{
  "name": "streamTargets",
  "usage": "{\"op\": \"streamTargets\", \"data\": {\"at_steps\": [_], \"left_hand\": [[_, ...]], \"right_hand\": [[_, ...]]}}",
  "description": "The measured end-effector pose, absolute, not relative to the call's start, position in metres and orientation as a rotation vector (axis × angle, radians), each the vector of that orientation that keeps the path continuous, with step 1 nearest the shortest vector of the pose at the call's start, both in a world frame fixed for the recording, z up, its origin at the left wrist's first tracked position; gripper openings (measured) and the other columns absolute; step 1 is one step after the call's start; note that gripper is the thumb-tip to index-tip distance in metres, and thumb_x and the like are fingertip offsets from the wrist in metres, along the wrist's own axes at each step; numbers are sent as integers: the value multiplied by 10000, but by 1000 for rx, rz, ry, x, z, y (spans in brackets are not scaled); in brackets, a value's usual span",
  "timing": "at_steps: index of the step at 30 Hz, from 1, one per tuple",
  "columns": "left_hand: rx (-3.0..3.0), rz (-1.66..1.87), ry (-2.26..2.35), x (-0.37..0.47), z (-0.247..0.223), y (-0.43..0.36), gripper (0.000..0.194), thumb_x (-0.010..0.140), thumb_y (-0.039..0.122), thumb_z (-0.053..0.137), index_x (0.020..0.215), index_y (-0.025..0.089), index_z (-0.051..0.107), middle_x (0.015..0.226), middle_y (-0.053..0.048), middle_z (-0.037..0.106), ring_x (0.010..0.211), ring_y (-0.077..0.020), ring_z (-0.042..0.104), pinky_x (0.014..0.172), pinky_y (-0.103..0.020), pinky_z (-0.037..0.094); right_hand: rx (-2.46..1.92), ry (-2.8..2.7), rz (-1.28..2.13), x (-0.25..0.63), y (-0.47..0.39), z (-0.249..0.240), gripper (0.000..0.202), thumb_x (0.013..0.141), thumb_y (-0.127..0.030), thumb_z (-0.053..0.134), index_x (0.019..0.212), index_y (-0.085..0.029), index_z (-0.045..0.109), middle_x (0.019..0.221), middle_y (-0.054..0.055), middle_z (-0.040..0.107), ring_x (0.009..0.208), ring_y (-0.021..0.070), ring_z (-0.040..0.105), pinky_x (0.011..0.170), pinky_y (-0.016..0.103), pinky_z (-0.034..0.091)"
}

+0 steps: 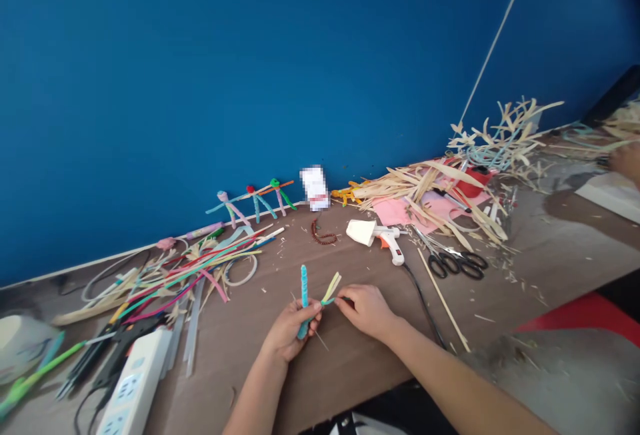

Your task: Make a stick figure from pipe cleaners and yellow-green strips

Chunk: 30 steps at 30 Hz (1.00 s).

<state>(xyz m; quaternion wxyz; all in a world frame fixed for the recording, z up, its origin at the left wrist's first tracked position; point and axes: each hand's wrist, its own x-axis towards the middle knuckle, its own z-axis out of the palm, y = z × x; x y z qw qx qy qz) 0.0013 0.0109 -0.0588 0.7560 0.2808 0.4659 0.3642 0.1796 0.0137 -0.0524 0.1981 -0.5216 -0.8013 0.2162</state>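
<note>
My left hand is closed round an upright light-blue fuzzy stick, which looks wrapped in pipe cleaner. Between the same thumb and fingers sits the base of a small bundle of pale yellow strips. A blue strand circles that base and runs toward my right hand, whose thumb and fingertips pinch its end. Thin wires stick out beside the left fingers. Ahead of my hands lies a white glue gun with a pale cup-like cover on its nozzle.
Black-handled scissors lie right of the glue gun, near a thin stick. Dried husk strips pile up behind. On the left are pipe cleaners and a white power strip. Pipe-cleaner figures lean on the wall. Another person's hand is far right.
</note>
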Motion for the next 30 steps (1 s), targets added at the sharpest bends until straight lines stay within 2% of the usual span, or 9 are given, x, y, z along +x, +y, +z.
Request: {"op": "streamTargets", "data": {"at_steps": [5, 9, 11, 15, 21, 25, 30], "left_hand": [[571, 804, 1030, 2, -59, 13, 261, 547, 252, 715, 629, 116, 508, 468, 34, 511, 348, -18, 415, 333, -119, 292], [564, 809, 1018, 3, -58, 14, 264, 528, 236, 723, 641, 112, 519, 462, 37, 512, 349, -19, 417, 337, -119, 289], [580, 799, 1022, 2, -58, 13, 255, 527, 225, 722, 651, 109, 532, 461, 37, 514, 349, -19, 420, 337, -120, 287], [617, 764, 1021, 2, -56, 12, 228, 549, 232, 712, 629, 98, 546, 467, 25, 524, 352, -16, 424, 340, -117, 283], [599, 782, 1021, 4, -53, 13, 231, 527, 222, 722, 658, 91, 585, 472, 28, 520, 362, -13, 417, 341, -116, 280], [590, 799, 1034, 4, -54, 13, 269, 495, 163, 720, 731, 105, 605, 504, 21, 549, 386, -25, 430, 341, -121, 289], [645, 783, 1046, 5, -56, 11, 275, 527, 205, 708, 761, 94, 614, 523, 4, 567, 398, -26, 428, 346, -125, 286]], "right_hand": [[-1427, -2213, 626, 180, 14, -54, 251, 823, -307, 399, 797, -200, 625, 777, 23, 645, 731, 134, 574, 651, 214, 364], [-1379, -2148, 685, 181, 15, -55, 250, 819, -309, 406, 886, -230, 633, 848, 17, 657, 786, 151, 582, 696, 232, 386], [-1361, -2106, 754, 183, 18, -56, 249, 811, -306, 419, 925, -247, 632, 889, 13, 657, 817, 159, 583, 724, 245, 397], [-1325, -2078, 989, 186, 23, -52, 213, 766, -279, 476, 877, -236, 652, 900, 21, 655, 820, 175, 582, 723, 267, 418], [-1207, -1941, 1409, 180, 15, -46, 217, 785, -271, 435, 858, -153, 602, 677, 14, 607, 556, 98, 537, 531, 200, 408], [-1274, -1982, 1269, 172, 6, -49, 226, 805, -294, 409, 711, -161, 565, 556, -26, 524, 450, 65, 432, 454, 175, 319], [-1253, -2085, 1113, 168, 3, -50, 219, 808, -282, 406, 704, -168, 561, 555, -29, 516, 490, 77, 427, 485, 182, 299]]}}
